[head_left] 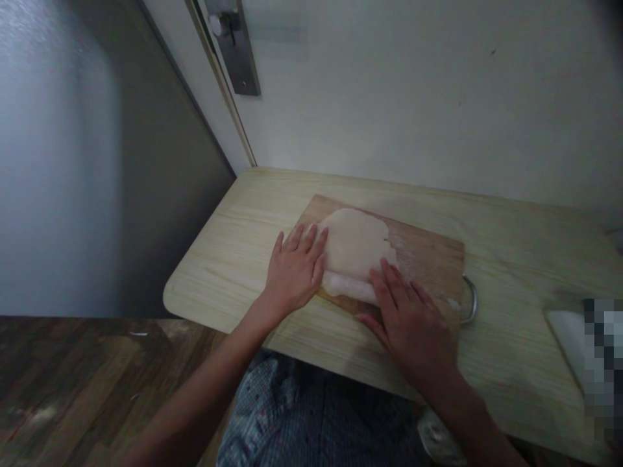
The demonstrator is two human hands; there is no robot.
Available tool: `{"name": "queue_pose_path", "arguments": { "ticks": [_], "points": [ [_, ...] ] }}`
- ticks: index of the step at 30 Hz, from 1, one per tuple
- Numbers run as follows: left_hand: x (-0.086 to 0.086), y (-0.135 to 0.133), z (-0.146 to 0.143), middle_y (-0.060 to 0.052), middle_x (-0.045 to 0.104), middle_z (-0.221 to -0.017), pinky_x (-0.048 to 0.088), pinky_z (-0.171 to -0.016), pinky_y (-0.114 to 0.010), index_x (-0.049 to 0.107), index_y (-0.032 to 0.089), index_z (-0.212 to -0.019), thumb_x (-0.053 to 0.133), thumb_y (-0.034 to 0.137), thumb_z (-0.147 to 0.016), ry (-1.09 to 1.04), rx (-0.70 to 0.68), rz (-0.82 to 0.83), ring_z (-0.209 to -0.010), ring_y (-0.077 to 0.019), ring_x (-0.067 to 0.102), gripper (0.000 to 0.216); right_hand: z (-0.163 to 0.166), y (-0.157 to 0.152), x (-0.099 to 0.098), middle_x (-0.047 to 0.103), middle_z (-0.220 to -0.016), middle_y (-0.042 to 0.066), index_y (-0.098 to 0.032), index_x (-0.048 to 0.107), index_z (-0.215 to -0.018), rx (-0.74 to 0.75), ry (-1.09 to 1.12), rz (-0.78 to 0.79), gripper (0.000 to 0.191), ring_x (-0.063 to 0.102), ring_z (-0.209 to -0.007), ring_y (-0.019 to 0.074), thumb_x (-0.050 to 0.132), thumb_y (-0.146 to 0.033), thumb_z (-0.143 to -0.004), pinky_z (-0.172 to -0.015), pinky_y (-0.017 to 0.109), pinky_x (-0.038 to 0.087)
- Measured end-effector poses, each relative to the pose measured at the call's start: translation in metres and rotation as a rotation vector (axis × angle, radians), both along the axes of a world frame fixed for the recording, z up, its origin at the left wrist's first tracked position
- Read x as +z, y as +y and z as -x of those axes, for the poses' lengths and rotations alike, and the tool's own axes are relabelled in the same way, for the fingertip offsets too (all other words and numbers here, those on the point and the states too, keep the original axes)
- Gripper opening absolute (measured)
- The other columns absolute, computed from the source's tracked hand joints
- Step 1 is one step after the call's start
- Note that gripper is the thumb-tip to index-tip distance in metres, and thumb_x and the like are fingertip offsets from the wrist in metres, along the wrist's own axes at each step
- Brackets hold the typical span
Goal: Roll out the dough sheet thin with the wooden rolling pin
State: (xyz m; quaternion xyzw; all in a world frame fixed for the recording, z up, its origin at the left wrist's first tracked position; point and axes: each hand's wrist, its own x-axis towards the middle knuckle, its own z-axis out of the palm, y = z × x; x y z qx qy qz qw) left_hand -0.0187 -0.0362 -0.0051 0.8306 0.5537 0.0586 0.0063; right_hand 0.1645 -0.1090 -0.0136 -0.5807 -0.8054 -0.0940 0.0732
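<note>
A flat sheet of dough [353,240] lies on a wooden cutting board [428,253], with a small dark mark near its right edge. Along the dough's near side runs a pale, rounded roll [350,287]; whether it is rolled-up dough or a rolling pin I cannot tell. My left hand [294,269] rests palm down at the roll's left end, fingers stretched forward over the board's left edge and touching the dough. At the right end, my right hand [411,318] lies over the roll with its fingers extended onto the dough's near right edge. The palms hide both ends of the roll.
The board has a metal handle [471,299] on its right and stands on a light wood-grain table [219,259]. Behind rises a white door [389,97] with a metal lock plate [236,48]. A pixelated object [603,363] sits at the far right.
</note>
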Motion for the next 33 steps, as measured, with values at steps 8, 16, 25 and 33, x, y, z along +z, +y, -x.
{"name": "queue_pose_path", "arguments": {
  "ticks": [8,16,25,33],
  "points": [
    [0.000,-0.022,0.008,-0.001,0.030,-0.138,0.019,-0.104,-0.044,0.025,0.020,-0.133,0.023,0.026,-0.087,-0.030,-0.020,-0.009,-0.128,-0.0197,0.021,0.047,0.005,-0.021,-0.005,0.033,-0.135,0.016,-0.008,0.040,-0.125,0.041,-0.012,-0.069,0.057,0.037,-0.119,0.0277,0.032,-0.047,-0.085,-0.092,0.043,0.034],
    [-0.002,-0.008,0.000,-0.004,0.027,-0.140,0.018,-0.103,-0.045,0.027,0.021,-0.133,0.025,0.028,-0.087,-0.005,0.004,-0.061,-0.130,-0.0225,0.017,0.047,-0.003,-0.021,-0.006,0.037,-0.134,0.012,-0.010,0.038,-0.127,0.074,0.048,-0.008,0.057,0.036,-0.120,0.0241,0.027,-0.049,-0.085,-0.090,0.040,0.038],
    [0.005,0.063,-0.030,-0.011,0.024,-0.140,0.025,-0.099,-0.042,0.026,0.018,-0.133,0.019,0.036,-0.089,-0.022,0.023,0.112,-0.128,-0.0269,0.020,0.048,-0.030,0.032,0.003,0.034,-0.134,0.017,-0.010,0.042,-0.123,0.019,0.104,0.109,0.055,0.023,-0.127,0.0246,0.020,-0.046,-0.088,-0.097,0.047,0.029],
    [0.001,0.070,-0.030,-0.013,0.024,-0.140,0.027,-0.097,-0.046,0.022,0.017,-0.134,0.020,0.038,-0.088,-0.026,0.086,0.168,-0.127,-0.0319,0.020,0.051,-0.023,0.020,0.003,0.038,-0.132,0.019,-0.006,0.044,-0.121,0.076,0.098,0.130,0.059,0.027,-0.125,0.0270,0.022,-0.049,-0.086,-0.095,0.045,0.032]
  ]
}}
